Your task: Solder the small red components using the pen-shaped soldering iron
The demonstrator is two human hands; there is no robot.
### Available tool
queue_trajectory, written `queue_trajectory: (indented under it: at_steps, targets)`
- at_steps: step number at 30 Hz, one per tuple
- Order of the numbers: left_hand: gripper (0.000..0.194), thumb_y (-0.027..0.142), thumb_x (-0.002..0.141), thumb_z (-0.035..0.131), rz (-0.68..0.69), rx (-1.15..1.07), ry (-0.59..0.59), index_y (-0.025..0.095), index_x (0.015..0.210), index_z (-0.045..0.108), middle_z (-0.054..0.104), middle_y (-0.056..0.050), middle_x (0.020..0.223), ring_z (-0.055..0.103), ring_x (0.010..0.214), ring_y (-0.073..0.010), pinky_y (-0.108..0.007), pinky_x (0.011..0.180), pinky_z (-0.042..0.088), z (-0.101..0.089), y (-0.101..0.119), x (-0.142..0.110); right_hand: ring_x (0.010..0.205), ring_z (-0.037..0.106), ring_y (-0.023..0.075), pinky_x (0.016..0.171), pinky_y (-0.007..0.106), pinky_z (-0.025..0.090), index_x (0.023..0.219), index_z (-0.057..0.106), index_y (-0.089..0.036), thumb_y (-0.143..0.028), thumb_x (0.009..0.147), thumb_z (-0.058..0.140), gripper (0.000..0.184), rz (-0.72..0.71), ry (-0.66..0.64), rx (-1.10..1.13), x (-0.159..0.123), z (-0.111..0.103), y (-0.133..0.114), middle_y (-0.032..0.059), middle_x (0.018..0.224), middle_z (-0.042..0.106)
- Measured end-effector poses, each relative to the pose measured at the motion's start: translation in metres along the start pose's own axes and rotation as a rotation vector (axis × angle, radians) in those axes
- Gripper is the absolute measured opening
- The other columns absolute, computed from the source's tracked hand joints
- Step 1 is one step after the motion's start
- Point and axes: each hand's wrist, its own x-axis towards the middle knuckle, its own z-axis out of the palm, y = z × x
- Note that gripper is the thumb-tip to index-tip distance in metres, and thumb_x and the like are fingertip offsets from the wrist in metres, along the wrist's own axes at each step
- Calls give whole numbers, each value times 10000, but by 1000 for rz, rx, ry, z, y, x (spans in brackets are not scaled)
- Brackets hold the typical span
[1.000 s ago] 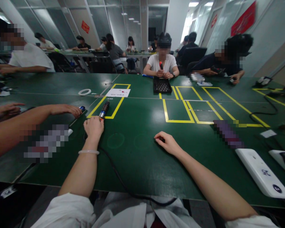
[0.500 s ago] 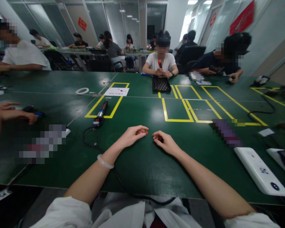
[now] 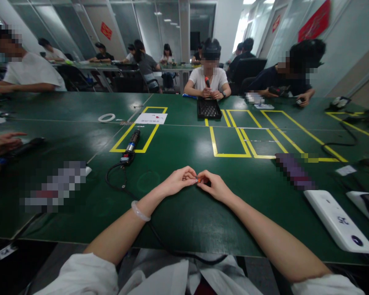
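Note:
Just above the green table (image 3: 178,229), my left hand (image 3: 181,181) and my right hand (image 3: 214,185) meet fingertip to fingertip. Between them is a small piece with an orange part and a pale part (image 3: 198,180); it is too small to name. Thumb and fingers of each hand are closed in a pinch on it, and they cover most of it. A dark handheld tool with a silver and blue barrel (image 3: 131,144) lies to the left, beyond my left hand, its black cable running back towards me.
Yellow tape outlines (image 3: 230,155) mark the table ahead. A white sheet (image 3: 151,119) and a white ring (image 3: 106,118) lie farther off. At right are a white power bank (image 3: 338,221) and a blurred-out flat thing. Across the table, a person holds an orange-tipped tool over a black tray (image 3: 209,110).
My hands were apart, with an orange bit at the left fingertips; now they have come together around the small piece. At far left, another person's hands have moved onto a dark tool.

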Motion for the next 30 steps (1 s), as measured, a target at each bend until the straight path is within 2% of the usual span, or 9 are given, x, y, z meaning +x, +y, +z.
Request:
queue_trajectory:
  at_steps: [5,11,24,27,30]
  targets:
    - [266,278,796,678,69,127,33,160,1008,568,650,-44,952,625,876,-143,-291,826,484,2,4,-1,773,612,144,723,266,492,990,584,-198,-237,868,597,129,-6,36,1,0,-1,-1,20,884,650]
    - [173,251,835,611,119,288,58,177,991,593,657,-26,950,630,894,-148,-280,828,479,3,10,-3,771,604,148,718,274,490,977,582,-199,-236,861,604,123,-10,41,1,1,-1,0,22,882,646]
    - [200,333,854,594,65,276,77,178,979,602,671,-39,929,633,867,-157,-272,785,482,4,7,-3,784,583,147,722,271,478,996,588,-200,-217,859,612,140,-68,60,-41,-1,-2,-2,25,892,605]
    - [225,337,875,568,60,260,55,184,1040,570,681,-22,877,643,824,-148,-260,748,474,6,10,-4,745,583,143,701,269,477,947,604,-195,-254,889,586,85,-30,61,-5,0,-2,-3,18,835,616]
    - [249,328,881,564,81,312,34,204,1096,544,682,0,846,649,815,-145,-250,741,462,7,14,-6,740,608,146,686,269,485,935,602,-193,-302,905,572,117,49,57,118,0,-2,1,18,820,649]
